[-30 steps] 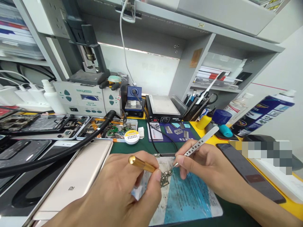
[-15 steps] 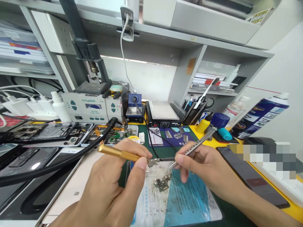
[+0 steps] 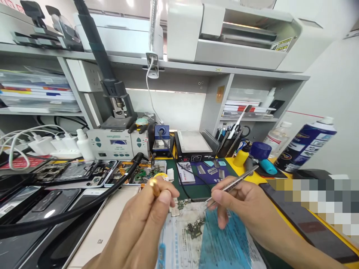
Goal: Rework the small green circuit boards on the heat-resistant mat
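Note:
My left hand point(image 3: 146, 216) is closed around a gold metal tool handle point(image 3: 154, 186). Its end faces me, and its working tip is hidden behind my fingers. In my right hand point(image 3: 238, 203) I grip steel tweezers point(image 3: 234, 184), with their points low over the worn blue-and-white sheet point(image 3: 221, 239). A small dark circuit board point(image 3: 195, 228) lies on that sheet, just below the tweezer points. Beside my left fingertips is a second small circuit board point(image 3: 183, 204) with a pale metal piece point(image 3: 174, 211) next to it.
Phones point(image 3: 98, 224) and a thick black cable point(image 3: 84, 211) spread across the left. A hot-air station point(image 3: 117, 144), a small heating plate point(image 3: 196, 145) and a pen holder point(image 3: 228, 144) stand behind. On the right are a spray can point(image 3: 305, 144) and a dark phone point(image 3: 308, 224).
The view has tilted up, showing more shelf. My left hand has turned, so the gold handle now points toward me instead of leftward. The tweezers stay near the board.

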{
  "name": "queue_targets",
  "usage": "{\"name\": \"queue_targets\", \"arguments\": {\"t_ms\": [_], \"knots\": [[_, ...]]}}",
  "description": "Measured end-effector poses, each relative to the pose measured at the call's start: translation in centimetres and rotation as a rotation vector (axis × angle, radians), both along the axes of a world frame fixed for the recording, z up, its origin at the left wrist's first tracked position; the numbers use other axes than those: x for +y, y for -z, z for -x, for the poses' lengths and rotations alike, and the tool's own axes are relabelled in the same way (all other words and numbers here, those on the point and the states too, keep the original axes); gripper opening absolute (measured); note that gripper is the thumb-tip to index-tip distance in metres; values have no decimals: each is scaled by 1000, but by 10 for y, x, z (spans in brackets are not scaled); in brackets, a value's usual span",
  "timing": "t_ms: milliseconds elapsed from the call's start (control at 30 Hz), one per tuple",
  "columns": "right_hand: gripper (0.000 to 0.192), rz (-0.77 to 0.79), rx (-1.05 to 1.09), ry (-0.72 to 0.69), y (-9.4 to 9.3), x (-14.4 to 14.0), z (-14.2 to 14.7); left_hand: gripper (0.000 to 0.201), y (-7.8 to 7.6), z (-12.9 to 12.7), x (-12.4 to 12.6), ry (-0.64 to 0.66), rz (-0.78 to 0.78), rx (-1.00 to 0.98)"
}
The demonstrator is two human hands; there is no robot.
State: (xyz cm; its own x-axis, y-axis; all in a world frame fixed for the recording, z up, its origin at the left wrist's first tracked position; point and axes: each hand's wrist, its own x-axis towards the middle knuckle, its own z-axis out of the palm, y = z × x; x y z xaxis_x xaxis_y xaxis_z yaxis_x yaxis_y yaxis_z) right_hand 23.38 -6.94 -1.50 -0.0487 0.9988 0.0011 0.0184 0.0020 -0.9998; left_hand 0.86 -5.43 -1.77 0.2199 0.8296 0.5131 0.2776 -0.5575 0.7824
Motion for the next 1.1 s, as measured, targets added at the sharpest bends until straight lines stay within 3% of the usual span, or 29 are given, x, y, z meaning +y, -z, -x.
{"name": "queue_targets", "arguments": {"t_ms": [133, 367, 600, 1100], "knots": [[29, 8, -1, 12, 3, -1, -1, 15, 7, 5, 0, 46, -326, 279], [32, 38, 65, 34, 4, -1, 5, 9, 19, -7, 3, 126, -682, 416], [29, 50, 99, 30, 1, -5, 11, 11, 29, -12, 2, 55, -749, 368], [29, 38, 96, -11, 2, -9, 12, 15, 28, -12, 3, 51, -751, 381]]}}
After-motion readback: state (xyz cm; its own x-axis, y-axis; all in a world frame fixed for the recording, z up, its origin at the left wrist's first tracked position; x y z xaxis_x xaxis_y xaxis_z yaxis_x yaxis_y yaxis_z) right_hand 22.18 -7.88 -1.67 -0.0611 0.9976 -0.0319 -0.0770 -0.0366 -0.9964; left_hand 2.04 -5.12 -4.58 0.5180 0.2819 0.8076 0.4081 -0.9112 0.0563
